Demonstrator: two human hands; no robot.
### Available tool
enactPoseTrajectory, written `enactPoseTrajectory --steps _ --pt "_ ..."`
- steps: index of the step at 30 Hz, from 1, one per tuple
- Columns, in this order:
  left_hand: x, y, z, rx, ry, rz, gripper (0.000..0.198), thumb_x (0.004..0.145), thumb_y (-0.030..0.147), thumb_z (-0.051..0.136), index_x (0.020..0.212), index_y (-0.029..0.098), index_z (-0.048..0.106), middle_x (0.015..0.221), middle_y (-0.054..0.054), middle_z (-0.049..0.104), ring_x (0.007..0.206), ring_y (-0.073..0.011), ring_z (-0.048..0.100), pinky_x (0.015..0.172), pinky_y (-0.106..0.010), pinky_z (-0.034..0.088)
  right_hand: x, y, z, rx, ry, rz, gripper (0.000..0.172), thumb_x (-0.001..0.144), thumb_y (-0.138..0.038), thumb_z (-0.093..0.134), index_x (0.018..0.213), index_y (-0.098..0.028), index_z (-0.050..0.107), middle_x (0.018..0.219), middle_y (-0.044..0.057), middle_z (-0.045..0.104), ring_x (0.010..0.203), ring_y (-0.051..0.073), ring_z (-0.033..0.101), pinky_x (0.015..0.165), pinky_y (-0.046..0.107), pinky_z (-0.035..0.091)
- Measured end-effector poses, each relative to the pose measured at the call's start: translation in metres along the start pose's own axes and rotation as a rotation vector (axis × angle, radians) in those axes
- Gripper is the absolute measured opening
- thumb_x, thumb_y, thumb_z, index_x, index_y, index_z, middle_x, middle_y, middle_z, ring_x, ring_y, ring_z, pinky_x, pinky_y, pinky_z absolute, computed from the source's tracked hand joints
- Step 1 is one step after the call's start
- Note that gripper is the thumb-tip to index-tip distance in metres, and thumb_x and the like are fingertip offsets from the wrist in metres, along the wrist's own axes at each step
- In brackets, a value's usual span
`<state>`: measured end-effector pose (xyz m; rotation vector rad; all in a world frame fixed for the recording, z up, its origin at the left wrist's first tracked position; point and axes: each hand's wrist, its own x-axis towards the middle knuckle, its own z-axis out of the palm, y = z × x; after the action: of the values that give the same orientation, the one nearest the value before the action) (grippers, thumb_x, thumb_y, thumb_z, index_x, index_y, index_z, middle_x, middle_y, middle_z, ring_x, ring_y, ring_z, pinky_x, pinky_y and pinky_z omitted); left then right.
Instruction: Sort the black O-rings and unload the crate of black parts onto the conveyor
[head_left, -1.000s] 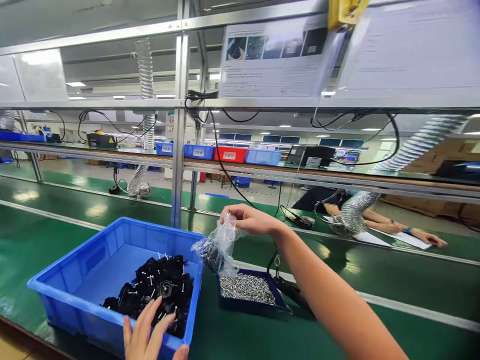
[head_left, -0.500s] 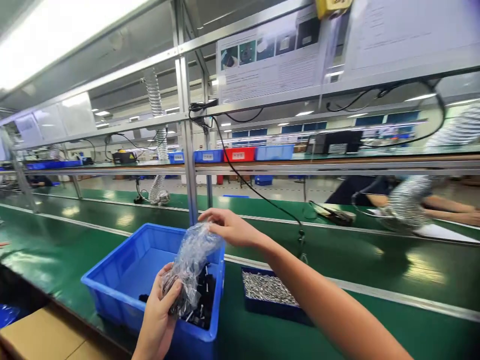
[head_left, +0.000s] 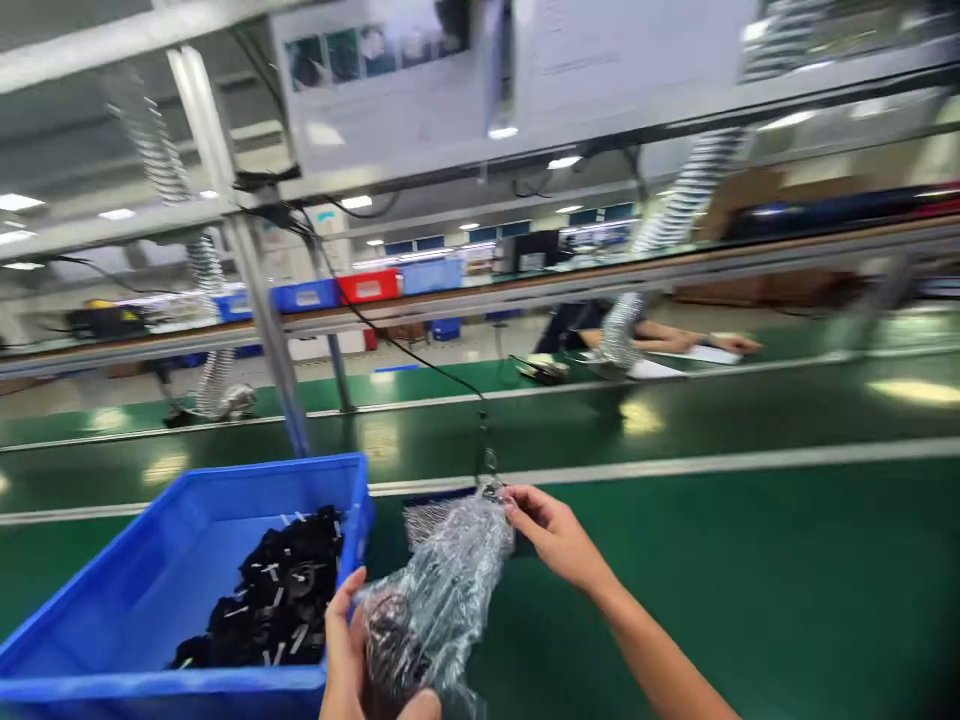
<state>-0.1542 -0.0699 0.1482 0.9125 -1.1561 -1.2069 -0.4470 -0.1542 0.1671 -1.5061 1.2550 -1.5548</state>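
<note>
From my remote seat I'm having the left hand (head_left: 343, 650) cupping the filled lower end of a clear plastic bag (head_left: 457, 560), dark contents (head_left: 390, 640) showing through, too crinkled to identify. The right hand (head_left: 559, 540) is pinching the bag's gathered upper end, fingertips closing on the film. The bag is slanting over the bench, right of the blue plastic crate (head_left: 150, 684); whether the left hand is touching the crate, I can't tell. For good handling, I'm judging the cupped palm should be taking the weight, the pinch only steering; pulling hard up there would be risking a tear. Black molded parts (head_left: 277, 590) are lying heaped in the crate. Behind the bag, partly hidden, silver screws (head_left: 421, 522) are filling a dark blue tray (head_left: 442, 496), so I'm wanting clearance there. Green bench top (head_left: 675, 560) is running beyond. Farther, a co-worker's hand (head_left: 739, 343) is resting beside white paper (head_left: 657, 369); a red bin (head_left: 369, 288) is sitting blurry.
</note>
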Motion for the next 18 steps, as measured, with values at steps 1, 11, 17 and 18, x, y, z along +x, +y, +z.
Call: enactPoseTrajectory --steps 1,11,17,18 --pt "0.002 -0.008 0.017 0.024 -0.047 -0.009 0.116 0.066 0.052 0.090 0.155 0.031 0.019 0.148 -0.016 0.056 0.131 -0.0367 0.062 0.105 -0.043 0.055 -0.015 0.017 -0.017 0.049 0.061 0.094 0.048 0.073 -0.063 0.079 0.088 -0.018 0.072 0.088 0.007 0.071 0.086 0.025 0.060 0.083 0.038 0.051" --pt "0.095 -0.056 0.147 0.421 -0.446 0.009 0.060 0.087 0.044 0.071 0.137 0.015 0.056 0.146 -0.019 0.061 0.136 -0.0337 0.057 0.116 -0.046 0.044 -0.152 0.091 -0.102 0.646 0.640 0.303 0.024 0.065 -0.049 0.069 0.070 -0.025 0.069 0.108 0.011 0.077 0.107 0.033 0.071 0.098 0.051 0.060" --pt "0.129 -0.035 0.267 0.377 -0.650 0.185 0.043 0.091 0.039 0.059 0.124 0.013 0.071 0.126 -0.015 0.075 0.116 -0.0284 0.068 0.103 -0.038 0.050 -0.162 0.105 -0.159 0.740 0.607 0.331 0.036 0.062 -0.042 0.095 0.088 -0.025 0.077 0.126 0.007 0.076 0.068 0.015 0.064 0.047 0.023 0.051" --pt "0.133 -0.033 0.283 0.359 -0.680 0.202 0.039 0.092 0.040 0.057 0.114 0.014 0.075 0.119 -0.013 0.078 0.110 -0.0274 0.070 0.098 -0.036 0.051 -0.159 0.108 -0.169 0.688 0.613 0.314 0.041 0.063 -0.045 0.097 0.094 -0.026 0.077 0.124 0.007 0.076 0.061 0.012 0.060 0.042 0.020 0.045"
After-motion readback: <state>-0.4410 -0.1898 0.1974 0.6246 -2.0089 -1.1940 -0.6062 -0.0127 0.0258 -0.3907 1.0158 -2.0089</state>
